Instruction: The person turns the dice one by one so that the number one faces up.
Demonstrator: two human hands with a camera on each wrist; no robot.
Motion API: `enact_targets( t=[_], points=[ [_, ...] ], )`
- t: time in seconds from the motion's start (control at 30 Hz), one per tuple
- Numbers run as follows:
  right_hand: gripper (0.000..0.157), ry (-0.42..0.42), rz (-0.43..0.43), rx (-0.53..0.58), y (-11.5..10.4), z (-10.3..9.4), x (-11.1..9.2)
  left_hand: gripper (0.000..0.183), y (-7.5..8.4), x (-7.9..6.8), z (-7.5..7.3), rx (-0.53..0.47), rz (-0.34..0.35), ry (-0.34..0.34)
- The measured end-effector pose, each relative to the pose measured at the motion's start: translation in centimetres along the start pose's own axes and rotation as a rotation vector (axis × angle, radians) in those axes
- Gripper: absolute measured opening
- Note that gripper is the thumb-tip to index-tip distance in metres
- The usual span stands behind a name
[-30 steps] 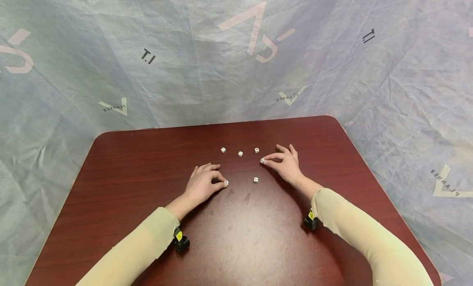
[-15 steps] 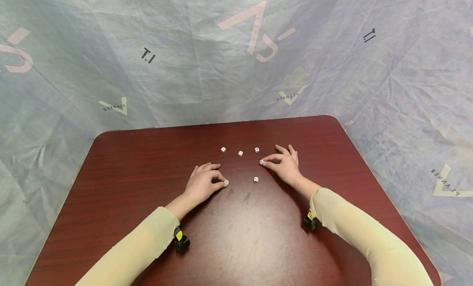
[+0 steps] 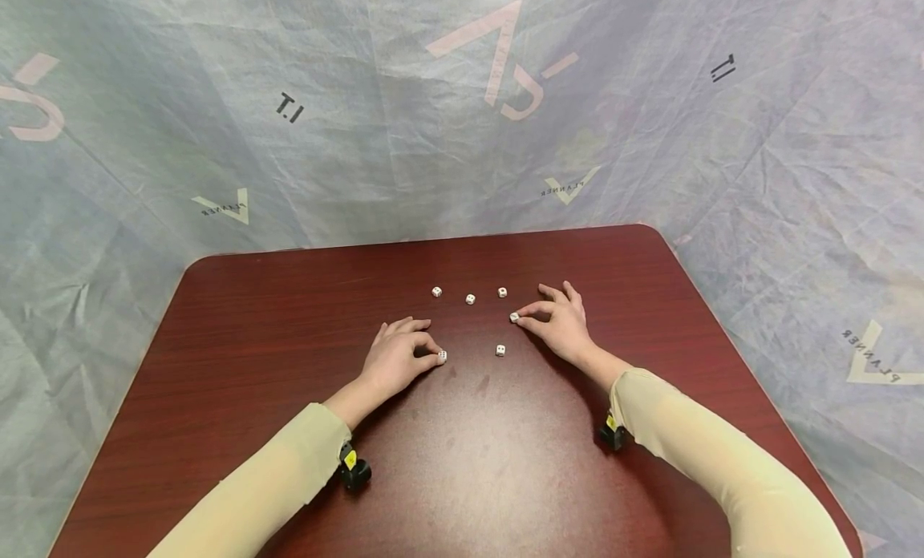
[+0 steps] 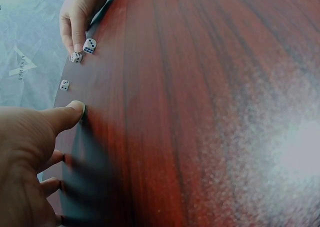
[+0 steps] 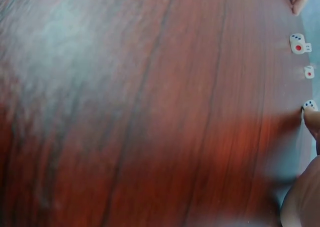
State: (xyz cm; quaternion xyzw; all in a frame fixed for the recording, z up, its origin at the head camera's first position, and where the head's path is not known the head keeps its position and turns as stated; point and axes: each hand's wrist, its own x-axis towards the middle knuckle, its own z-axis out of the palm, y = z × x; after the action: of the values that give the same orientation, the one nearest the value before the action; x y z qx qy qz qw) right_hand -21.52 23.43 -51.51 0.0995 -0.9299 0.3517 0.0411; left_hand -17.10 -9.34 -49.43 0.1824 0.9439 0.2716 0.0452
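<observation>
Thumb and index finger of my left hand (image 3: 395, 357) pinch a white die (image 3: 443, 356) on the table, its six-dot side showing. In the left wrist view the thumb (image 4: 70, 114) hides most of that die. My right hand (image 3: 561, 321) pinches another white die (image 3: 514, 317) by its edge, the other fingers spread and raised. At the right thumb in the right wrist view, dark dots show on the die (image 5: 310, 105). Between the hands and a little nearer lies a loose die (image 3: 500, 350), apart from both.
Three more dice lie farther back: a left one (image 3: 436, 292), a middle one (image 3: 471, 299) and a right one (image 3: 502, 293), close to the right fingertips. The dark red wooden table (image 3: 303, 301) has rounded far corners. A grey printed cloth (image 3: 361, 141) hangs behind it.
The die in my right hand has turned between the fingertips and shifted slightly nearer. My left hand and the loose dice have stayed in place.
</observation>
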Motion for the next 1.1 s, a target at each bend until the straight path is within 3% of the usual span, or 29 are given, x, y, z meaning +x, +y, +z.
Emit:
enact_targets(
  t=[0.53, 1.1],
  points=[
    [0.018, -0.014, -0.031, -0.013, 0.0, -0.8, -0.1, 0.007, 0.1, 0.0, 0.0, 0.002, -0.008, -0.005],
    [0.017, -0.013, -0.164, -0.190, -1.1, -1.8, 0.9, 0.008, -0.2, 0.2, 0.3, 0.006, -0.003, -0.001]
  ],
)
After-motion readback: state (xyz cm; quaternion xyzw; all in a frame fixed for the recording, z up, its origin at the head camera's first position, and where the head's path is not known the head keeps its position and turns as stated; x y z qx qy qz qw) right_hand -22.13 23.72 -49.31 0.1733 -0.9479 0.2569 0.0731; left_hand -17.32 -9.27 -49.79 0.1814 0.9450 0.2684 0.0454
